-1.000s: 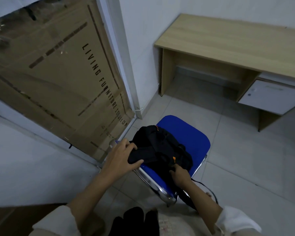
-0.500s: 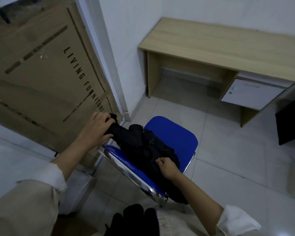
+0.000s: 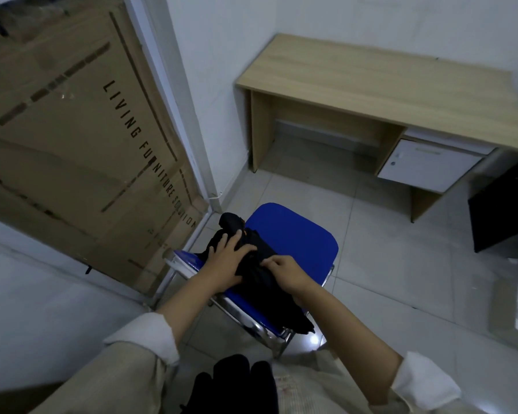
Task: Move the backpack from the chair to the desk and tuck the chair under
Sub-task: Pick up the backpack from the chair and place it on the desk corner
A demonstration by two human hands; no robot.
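Note:
A black backpack (image 3: 268, 289) with small orange accents lies crumpled on the blue seat of a chair (image 3: 296, 234) with a chrome frame, in the lower middle of the view. My left hand (image 3: 228, 261) presses on the bag's upper part with fingers closed over the fabric. My right hand (image 3: 284, 271) pinches the fabric just to the right of it. A light wooden desk (image 3: 380, 85) with bare top stands against the far wall, beyond the chair.
A large cardboard box (image 3: 72, 138) leans against the wall at left, close to the chair. A white drawer unit (image 3: 428, 165) hangs under the desk's right side. A dark panel (image 3: 503, 207) stands at the right edge. Tiled floor lies between chair and desk.
My left hand came in from the bag's far left end to its middle, close to my right hand. The bag is bunched tighter on the seat. The view shifted slightly.

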